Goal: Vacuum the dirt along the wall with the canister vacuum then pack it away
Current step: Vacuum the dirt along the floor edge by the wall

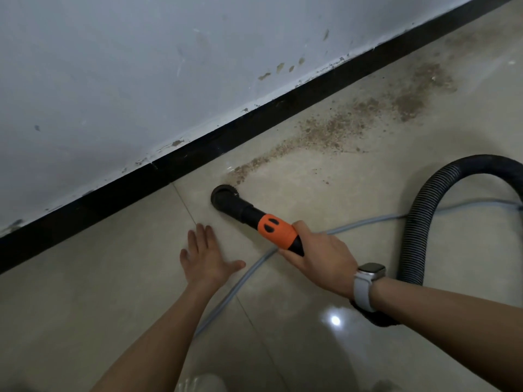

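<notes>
The nozzle (226, 197) is held by the right hand (317, 257), gripped around its orange handle (278, 231). The dirt (334, 131) is spread beyond the nozzle, along the baseboard (198, 154). The left hand (208, 257) is laid flat, fingers spread, on the floor (113, 278).

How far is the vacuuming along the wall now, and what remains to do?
Done: the tiles to the left of the nozzle look free of dirt. In hand: the right hand grips the orange handle with the nozzle at the near end of the dirt trail; the left hand rests flat on the floor. Left: most of the trail along the baseboard, then packing away the hose and the cord.
</notes>
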